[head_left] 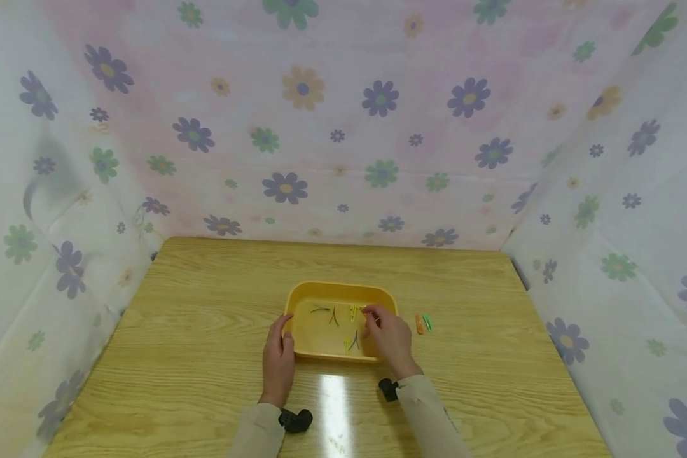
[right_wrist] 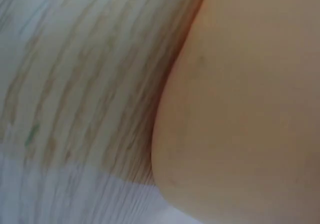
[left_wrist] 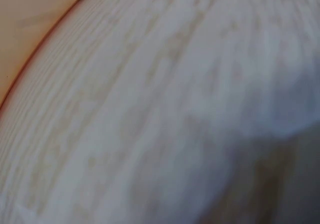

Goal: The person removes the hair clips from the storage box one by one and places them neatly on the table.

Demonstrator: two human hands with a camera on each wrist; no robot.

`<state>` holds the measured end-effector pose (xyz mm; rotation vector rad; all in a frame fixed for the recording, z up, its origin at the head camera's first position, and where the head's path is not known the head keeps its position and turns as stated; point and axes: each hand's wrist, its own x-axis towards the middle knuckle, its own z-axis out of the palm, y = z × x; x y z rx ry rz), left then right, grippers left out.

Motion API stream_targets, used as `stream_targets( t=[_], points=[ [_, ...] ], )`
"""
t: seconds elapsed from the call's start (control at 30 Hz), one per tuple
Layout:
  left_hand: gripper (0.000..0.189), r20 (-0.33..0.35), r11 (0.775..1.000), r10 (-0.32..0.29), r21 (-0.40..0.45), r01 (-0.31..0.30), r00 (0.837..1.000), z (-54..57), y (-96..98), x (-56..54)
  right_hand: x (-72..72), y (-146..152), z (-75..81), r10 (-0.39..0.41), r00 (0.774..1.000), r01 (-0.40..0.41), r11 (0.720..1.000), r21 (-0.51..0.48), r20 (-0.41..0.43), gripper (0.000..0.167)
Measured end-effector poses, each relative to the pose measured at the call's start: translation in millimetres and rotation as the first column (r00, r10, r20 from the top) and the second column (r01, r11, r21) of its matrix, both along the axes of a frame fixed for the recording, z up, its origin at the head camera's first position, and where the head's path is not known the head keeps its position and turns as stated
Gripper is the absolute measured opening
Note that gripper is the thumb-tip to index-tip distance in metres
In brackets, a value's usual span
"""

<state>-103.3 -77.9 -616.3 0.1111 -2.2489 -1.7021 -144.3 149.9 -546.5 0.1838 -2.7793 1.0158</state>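
A shallow yellow plastic tray (head_left: 326, 355) sits on the wooden table. My left hand (head_left: 278, 362) grips its left rim. Over the tray's right side, my right hand (head_left: 392, 340) has its curled fingertips at a small yellow clip, whose end pokes out from them. Just left of those fingertips lies another yellow clip (head_left: 352, 313). Also in the tray are thin dark strips (head_left: 334, 316) and a tiny yellow fork (head_left: 346, 346). Both wrist views are blurred and show mostly skin and wood grain.
To the right of the tray, an orange clip (head_left: 419, 324) and a green clip (head_left: 427, 323) lie side by side on the table (head_left: 206, 305). Flowered cloth (head_left: 343, 152) hangs behind the table and along both sides.
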Motion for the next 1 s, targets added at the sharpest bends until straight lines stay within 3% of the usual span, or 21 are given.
stream_targets(
  t=[0.27, 0.57, 1.0],
  points=[
    [0.033, -0.003, 1.0, 0.004, -0.014, -0.004, 1.0, 4.6, 1.1, -0.5, -1.0, -2.1, -2.9, 0.049, 0.995, -0.029, 0.976, 0.216, -0.085, 0.014],
    [0.034, 0.006, 1.0, 0.009, -0.022, -0.009, 1.0, 5.2, 0.4, 0.5, 0.4, -6.5, -6.5, 0.092, 0.995, -0.075, 0.924, 0.375, -0.027, 0.015],
    [0.033, 0.008, 1.0, 0.011, -0.019, -0.011, 1.0, 3.4, 0.7, 0.5, 2.9, -5.7, -10.4, 0.207, 0.978, -0.192, 0.84, 0.508, 0.027, 0.028]
  ],
)
